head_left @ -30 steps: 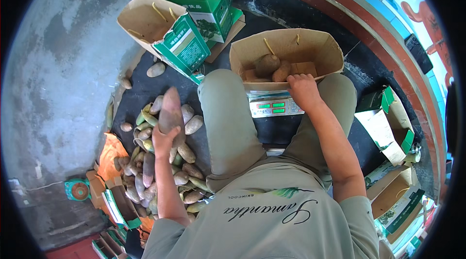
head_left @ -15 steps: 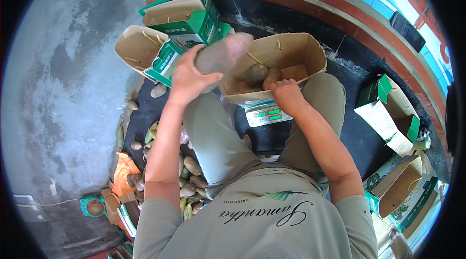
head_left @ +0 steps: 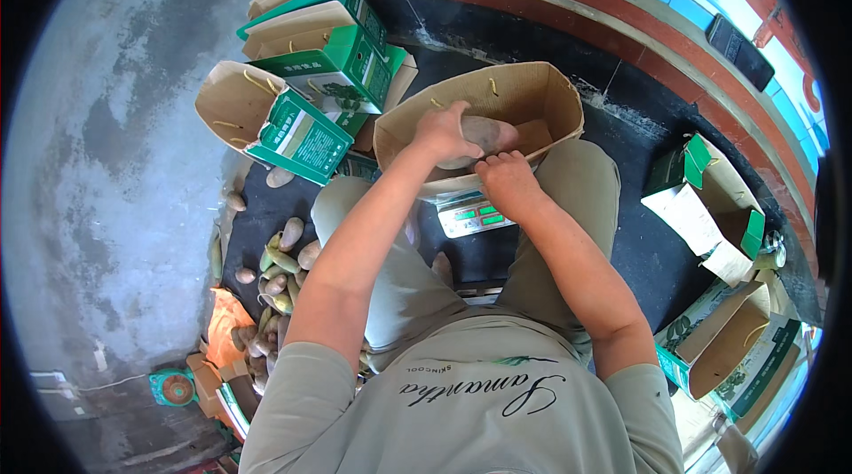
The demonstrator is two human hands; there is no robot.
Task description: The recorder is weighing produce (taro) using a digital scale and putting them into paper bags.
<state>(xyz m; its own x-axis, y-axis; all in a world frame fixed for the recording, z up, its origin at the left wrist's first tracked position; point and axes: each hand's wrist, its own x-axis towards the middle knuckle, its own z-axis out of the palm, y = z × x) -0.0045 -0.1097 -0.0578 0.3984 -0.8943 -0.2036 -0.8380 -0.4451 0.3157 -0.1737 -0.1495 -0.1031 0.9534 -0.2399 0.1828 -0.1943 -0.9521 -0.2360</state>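
Over box [head_left: 541, 97], tuber [head_left: 484, 135] w/in left grip [head_left: 441, 135]

A single head-worn fisheye camera looks steeply down, close above the lap.

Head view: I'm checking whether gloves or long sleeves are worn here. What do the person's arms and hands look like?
No gloves: the left hand and right hand are bare, as are both forearms. Short sleeves of a pale grey-green T-shirt end near the elbows. No watch or rings visible.
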